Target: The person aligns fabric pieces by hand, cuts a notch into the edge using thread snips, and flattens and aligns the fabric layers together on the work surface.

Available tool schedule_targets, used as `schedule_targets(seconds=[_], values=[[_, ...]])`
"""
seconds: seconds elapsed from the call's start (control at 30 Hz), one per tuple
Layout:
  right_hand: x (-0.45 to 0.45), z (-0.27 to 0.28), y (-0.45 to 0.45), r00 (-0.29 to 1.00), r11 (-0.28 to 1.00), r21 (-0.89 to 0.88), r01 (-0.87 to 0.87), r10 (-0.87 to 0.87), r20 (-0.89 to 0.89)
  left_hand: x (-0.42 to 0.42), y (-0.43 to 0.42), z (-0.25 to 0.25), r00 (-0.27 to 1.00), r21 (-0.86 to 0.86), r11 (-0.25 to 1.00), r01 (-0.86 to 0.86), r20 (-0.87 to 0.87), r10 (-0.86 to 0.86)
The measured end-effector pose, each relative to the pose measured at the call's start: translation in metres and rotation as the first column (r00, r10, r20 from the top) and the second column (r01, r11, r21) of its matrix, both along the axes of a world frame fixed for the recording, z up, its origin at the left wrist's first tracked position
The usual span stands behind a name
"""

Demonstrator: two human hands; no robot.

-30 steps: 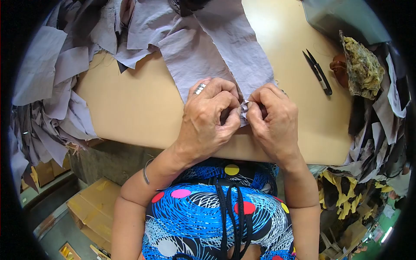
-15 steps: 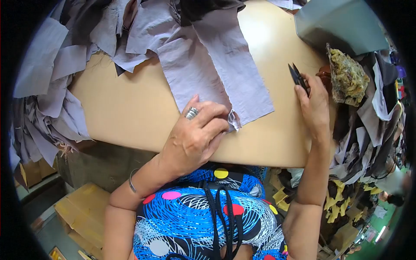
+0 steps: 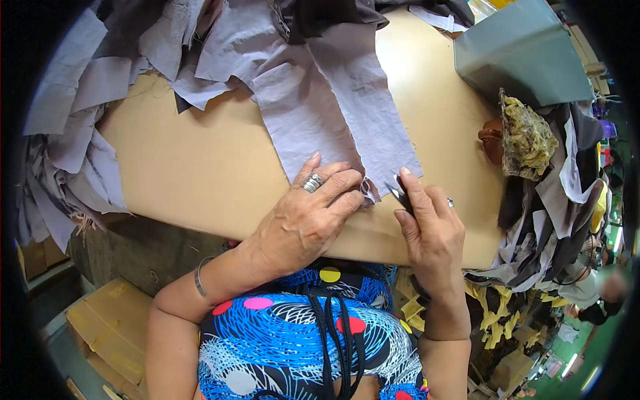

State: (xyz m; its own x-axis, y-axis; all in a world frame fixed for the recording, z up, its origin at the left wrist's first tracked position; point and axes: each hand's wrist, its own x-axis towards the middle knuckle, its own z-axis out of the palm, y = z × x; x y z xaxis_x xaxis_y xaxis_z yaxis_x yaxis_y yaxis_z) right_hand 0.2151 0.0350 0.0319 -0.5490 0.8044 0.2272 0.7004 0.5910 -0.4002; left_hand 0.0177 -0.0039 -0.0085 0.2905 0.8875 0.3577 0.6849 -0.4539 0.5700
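Note:
A greyish-mauve fabric piece (image 3: 367,100) lies on the table with a seam running down its length and white thread at its lower end. My left hand (image 3: 310,213), wearing a ring, is closed on the lower edge of this fabric, its fingertips partly hidden. In my right hand (image 3: 433,233) is a pair of small black thread snips (image 3: 401,195), gripped between thumb and fingers. The blades point at the fabric's bottom corner, close to the white thread; whether they touch the cloth I cannot tell.
More grey fabric pieces (image 3: 60,153) hang over the table's left edge. At the right stand a grey-green bin (image 3: 527,57), a rough yellowish lump (image 3: 527,137) and a brown object (image 3: 491,140). Dark and pale cloth hangs beyond the right edge. A cardboard box (image 3: 113,327) sits below left.
My right hand has brought the snips left and down from the table's right side to the fabric's lower end. My left hand and the fabric have shifted slightly right.

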Motion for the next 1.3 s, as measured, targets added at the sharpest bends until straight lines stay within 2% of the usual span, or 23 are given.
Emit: schedule_targets(seconds=[0.17, 0.37, 0.67, 0.77, 0.97, 1.17, 1.27, 1.3], values=[[-0.004, -0.009, -0.003, 0.985, 0.96, 0.278, -0.046, -0.003, 0.173, 0.002, -0.001, 0.001, 1.0, -0.003, 1.0, -0.007, -0.005, 0.007], [-0.014, -0.02, 0.0, 0.975, 0.909, 0.417, -0.028, -0.066, 0.21, -0.001, -0.001, 0.001, 1.0, -0.017, 1.0, 0.017, 0.003, -0.017], [-0.022, -0.031, 0.008, 0.999, 0.902, 0.432, 0.004, 0.014, -0.039, -0.002, -0.001, 0.002, 0.999, -0.031, 0.999, 0.033, -0.003, -0.033], [-0.021, -0.031, 0.008, 0.999, 0.906, 0.422, -0.009, 0.03, -0.043, -0.002, -0.001, 0.002, 0.999, -0.036, 0.999, 0.036, -0.015, -0.036], [-0.019, -0.041, 0.008, 0.978, 0.93, 0.366, 0.024, 0.054, -0.2, -0.002, 0.0, 0.001, 0.999, -0.033, 0.999, 0.035, -0.001, -0.035], [-0.021, -0.04, 0.011, 0.967, 0.928, 0.37, 0.034, 0.063, -0.247, -0.001, 0.0, 0.001, 0.999, -0.025, 0.999, 0.03, 0.018, -0.029], [-0.018, -0.032, 0.009, 0.962, 0.974, 0.225, 0.026, 0.037, -0.272, -0.001, 0.0, 0.001, 0.999, -0.031, 0.999, 0.029, 0.015, -0.029], [-0.016, -0.028, 0.01, 0.943, 0.975, 0.213, 0.069, 0.006, -0.333, -0.001, 0.0, 0.0, 1.0, -0.033, 0.999, 0.028, 0.015, -0.027]])
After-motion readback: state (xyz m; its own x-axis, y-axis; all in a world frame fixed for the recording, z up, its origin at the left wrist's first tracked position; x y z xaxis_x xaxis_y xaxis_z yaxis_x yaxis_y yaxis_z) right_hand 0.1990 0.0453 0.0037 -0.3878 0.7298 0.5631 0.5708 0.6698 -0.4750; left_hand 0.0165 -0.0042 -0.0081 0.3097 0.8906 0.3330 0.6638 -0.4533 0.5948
